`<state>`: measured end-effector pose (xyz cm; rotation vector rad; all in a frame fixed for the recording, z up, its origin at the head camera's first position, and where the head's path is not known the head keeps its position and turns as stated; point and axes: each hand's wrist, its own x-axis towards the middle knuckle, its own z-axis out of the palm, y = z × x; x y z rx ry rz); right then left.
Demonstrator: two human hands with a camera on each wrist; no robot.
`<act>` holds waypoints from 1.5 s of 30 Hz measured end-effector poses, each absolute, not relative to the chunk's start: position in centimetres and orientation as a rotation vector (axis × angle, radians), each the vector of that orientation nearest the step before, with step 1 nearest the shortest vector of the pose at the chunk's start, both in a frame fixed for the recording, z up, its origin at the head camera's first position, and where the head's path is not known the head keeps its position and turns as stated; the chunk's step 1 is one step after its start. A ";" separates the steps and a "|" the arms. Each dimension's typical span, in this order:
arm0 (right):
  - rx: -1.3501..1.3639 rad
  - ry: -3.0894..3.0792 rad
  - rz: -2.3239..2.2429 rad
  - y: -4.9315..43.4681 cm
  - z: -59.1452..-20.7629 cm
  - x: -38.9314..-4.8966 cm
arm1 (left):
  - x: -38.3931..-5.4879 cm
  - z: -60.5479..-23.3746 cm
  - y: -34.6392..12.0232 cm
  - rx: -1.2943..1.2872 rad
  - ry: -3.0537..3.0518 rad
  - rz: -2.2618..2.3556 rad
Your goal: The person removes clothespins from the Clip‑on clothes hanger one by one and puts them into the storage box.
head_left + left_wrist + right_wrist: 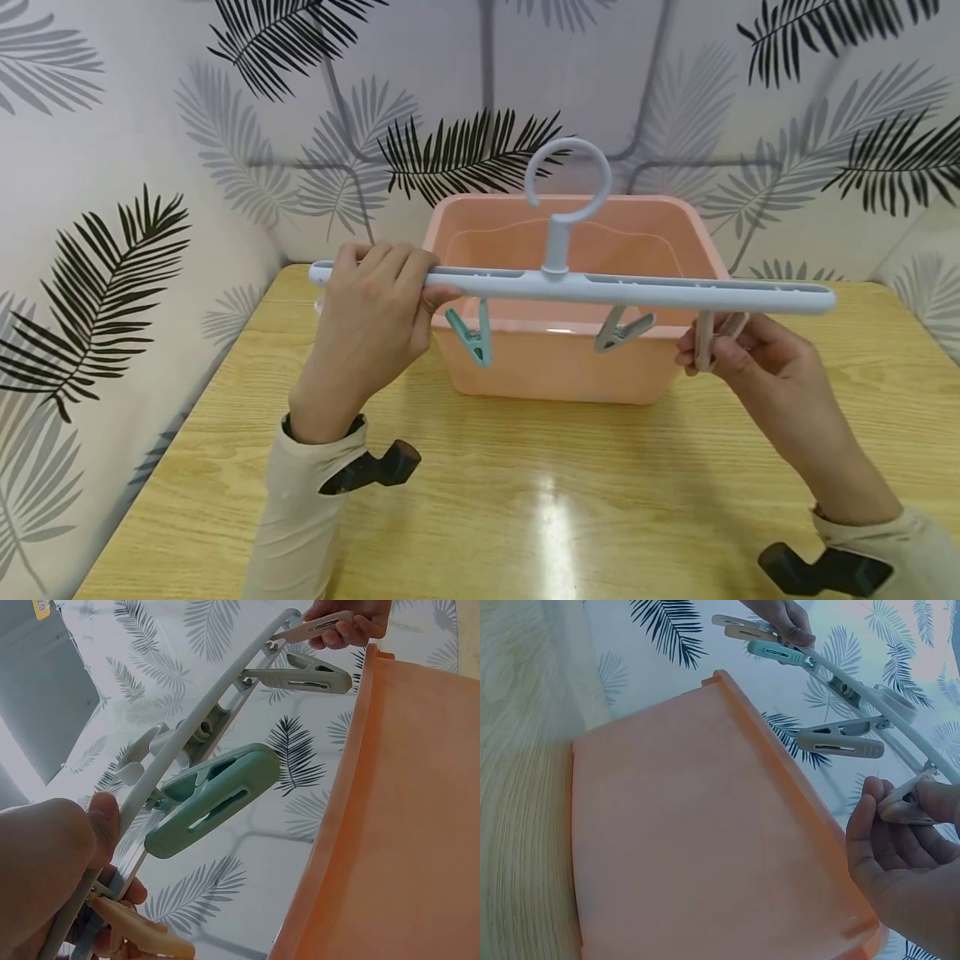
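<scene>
A pale blue clip hanger [637, 289] with a round hook is held level above the table. My left hand [371, 321] grips its bar left of the hook. At the other end, my right hand [783, 392] pinches a pale beige clothespin [703, 340] hanging from the bar. Between the hands dangle a green clothespin [485, 333] and a grey clothespin [611, 327]. The left wrist view shows a tan-orange clothespin [146, 930] beside my left fingers. Farther out, a whitish clothespin [731, 621] appears in the right wrist view.
Directly behind and below the hanger, a peach plastic basin [555, 367] stands on the wood-grain table [480, 500]. Leaf-patterned cloth [247, 200] rises behind the table and along its left side. Black devices are strapped to both wrists.
</scene>
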<state>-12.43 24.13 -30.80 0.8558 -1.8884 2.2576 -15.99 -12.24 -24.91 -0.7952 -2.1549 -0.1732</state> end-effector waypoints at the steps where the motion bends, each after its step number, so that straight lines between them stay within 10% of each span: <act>1: 0.841 -1.898 2.265 24.2 -30.9 -12.4 | -16.0 -24.9 -12.3 -0.795 -2.157 -0.172; 23: 1.399 -0.908 3.242 25.2 -31.2 -13.9 | -16.0 -25.1 -12.2 -0.879 -2.035 -0.202; 45: 1.321 -0.810 3.521 24.8 -30.5 -14.3 | -15.8 -25.0 -12.4 -0.819 -2.052 -0.176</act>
